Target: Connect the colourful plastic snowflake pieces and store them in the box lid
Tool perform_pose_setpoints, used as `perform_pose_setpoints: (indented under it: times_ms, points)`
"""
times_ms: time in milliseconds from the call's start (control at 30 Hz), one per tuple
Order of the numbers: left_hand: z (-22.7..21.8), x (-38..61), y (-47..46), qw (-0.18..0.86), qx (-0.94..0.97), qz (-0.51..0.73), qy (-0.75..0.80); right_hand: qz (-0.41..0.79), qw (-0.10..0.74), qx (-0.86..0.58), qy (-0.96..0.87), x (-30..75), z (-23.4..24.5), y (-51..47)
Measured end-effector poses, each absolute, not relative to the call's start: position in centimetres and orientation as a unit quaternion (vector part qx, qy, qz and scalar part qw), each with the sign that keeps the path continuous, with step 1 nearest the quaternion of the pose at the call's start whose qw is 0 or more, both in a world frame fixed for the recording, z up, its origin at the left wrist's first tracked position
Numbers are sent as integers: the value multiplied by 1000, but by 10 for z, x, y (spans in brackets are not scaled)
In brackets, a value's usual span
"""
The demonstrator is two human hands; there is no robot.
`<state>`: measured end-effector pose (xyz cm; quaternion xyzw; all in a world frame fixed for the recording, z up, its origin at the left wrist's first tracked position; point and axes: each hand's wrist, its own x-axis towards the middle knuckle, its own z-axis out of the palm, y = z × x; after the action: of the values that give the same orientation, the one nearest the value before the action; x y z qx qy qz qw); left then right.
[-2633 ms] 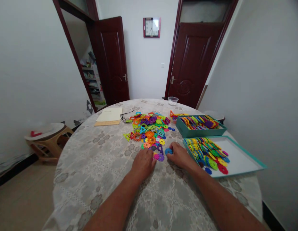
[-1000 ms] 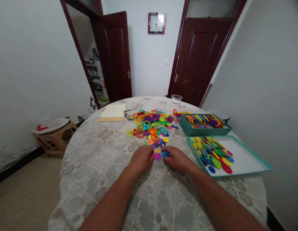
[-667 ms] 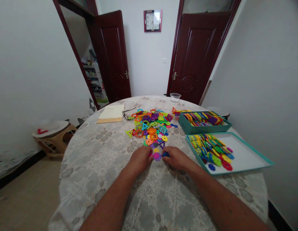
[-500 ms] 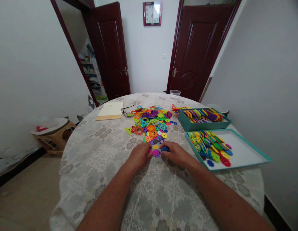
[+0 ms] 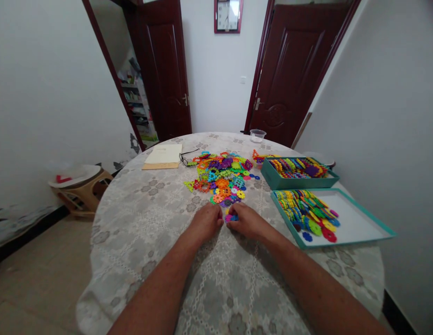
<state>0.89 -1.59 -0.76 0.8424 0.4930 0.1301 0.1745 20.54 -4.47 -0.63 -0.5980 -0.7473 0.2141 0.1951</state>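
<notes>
My right hand (image 5: 246, 220) is closed, thumb and fingertips pinching blue plastic gear pieces (image 5: 234, 217), a small stack as far as they show. Just beside them are a magenta-purple gear piece (image 5: 228, 217) and a bit of yellow, partly covered by my fingers. My left hand (image 5: 206, 221) is also closed, its fingers curled to the left of these pieces with a narrow gap between the hands; whatever its fingertips hold is hidden. Beyond both hands spreads a pile of colourful interlocking gear pieces (image 5: 221, 174).
To the right stand a green box (image 5: 282, 183) and its lid (image 5: 363, 223), both holding rows of gear pieces. A notebook (image 5: 164, 154) and eyeglasses (image 5: 184, 159) lie at the back left. A clear plastic bowl (image 5: 257, 135) sits near the far edge of the patterned tablecloth (image 5: 146, 223).
My right hand has moved left with the blue gear pieces, over the magenta one, closer to my left hand. The camera view has shifted slightly.
</notes>
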Motion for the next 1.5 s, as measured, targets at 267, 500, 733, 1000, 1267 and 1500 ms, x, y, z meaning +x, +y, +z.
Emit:
perform_pose_setpoints:
  times_ms: [267,500,733,1000,1267,1500]
  points:
    - [-4,10,-17,195,835,126,499,252,225,-587,-736,205,-9,-50]
    - [1,7,-19,165,829,106,524,207,239,-567,-761,206,-10,-56]
    - [4,6,-19,193,822,122,522,202,246,-547,-774,207,-7,-59]
    - [0,12,-10,360,793,254,421,252,357,-505,-745,201,-5,-57]
    - [2,16,-4,533,702,285,376,201,302,-561,-744,218,9,-53]
    - [-1,18,-11,393,765,268,436,14,268,-685,-677,299,54,-55]
